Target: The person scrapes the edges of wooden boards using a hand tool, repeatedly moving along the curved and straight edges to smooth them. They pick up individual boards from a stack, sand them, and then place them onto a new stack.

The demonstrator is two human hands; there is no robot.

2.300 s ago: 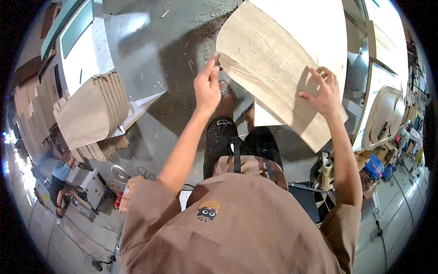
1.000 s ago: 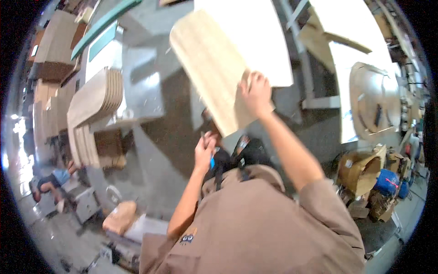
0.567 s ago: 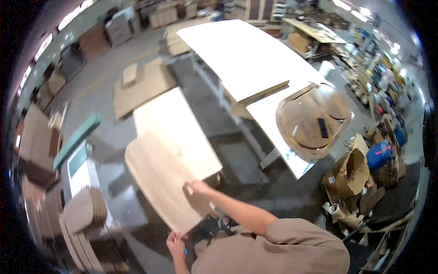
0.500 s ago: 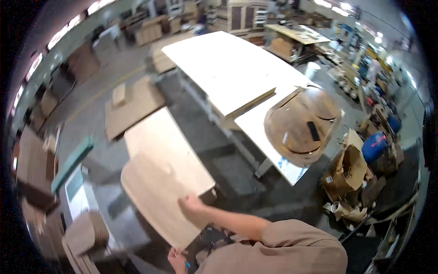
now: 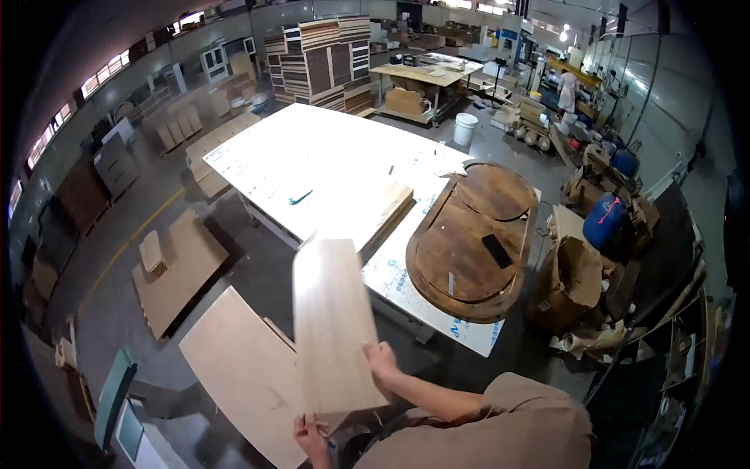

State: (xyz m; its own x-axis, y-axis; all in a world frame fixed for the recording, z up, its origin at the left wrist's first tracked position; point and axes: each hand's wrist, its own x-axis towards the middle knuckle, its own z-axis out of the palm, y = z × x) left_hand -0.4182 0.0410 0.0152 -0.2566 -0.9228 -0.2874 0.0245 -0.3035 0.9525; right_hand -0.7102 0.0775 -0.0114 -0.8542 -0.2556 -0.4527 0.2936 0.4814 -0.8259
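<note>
A light wooden panel (image 5: pixel 332 320) with rounded far corners slants up in front of me. My left hand (image 5: pixel 312 439) pinches its near left corner. My right hand (image 5: pixel 379 361) grips the right edge lower down. A scrap of blue shows by the left hand, too small to name. Below and to the left lies a larger pale wooden board (image 5: pixel 238 363), partly hidden behind the panel. The panel's far end overlaps the near side of a white-topped worktable (image 5: pixel 266 156) in view.
On the table are a stack of thin boards (image 5: pixel 391 205), a brown oval wooden top (image 5: pixel 437 250) and a black phone-like slab (image 5: pixel 496 251). A cardboard box (image 5: pixel 574 273) and a blue drum (image 5: pixel 605 219) stand right. Brown sheets (image 5: pixel 183 270) lie on the floor left.
The panel has come up off the pale board and swung right toward the worktable, both hands still on it. My view has turned right and up.
</note>
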